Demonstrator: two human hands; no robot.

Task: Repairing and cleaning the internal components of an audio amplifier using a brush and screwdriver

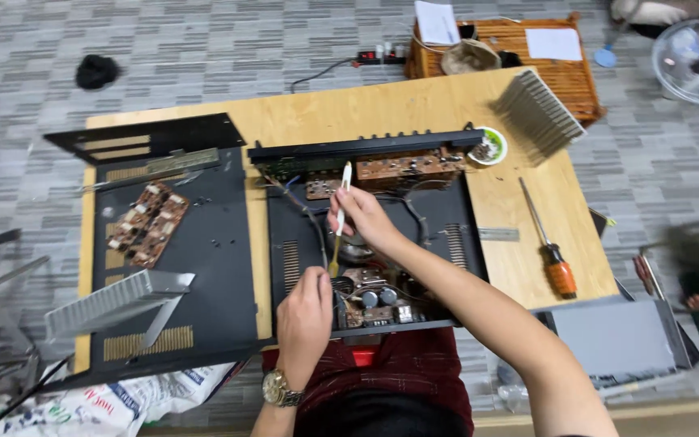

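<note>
Wood table (414, 101); metal chassis (463, 218); right hand (366, 218) pinching slim white tool (341, 198).

Even, fairly bright overhead light; soft short shadows lie under the heatsink (115, 306) left of the fingers. Wide-angle bending curves the table edge (527, 421). Corners blur slightly; centre stays sharp, without glare.

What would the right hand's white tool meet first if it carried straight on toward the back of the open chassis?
Likely the brown circuit boards under the black rear panel. The right hand points its white tool up the picture toward them; the tip already overlaps the small board, though depth is unclear.
</note>
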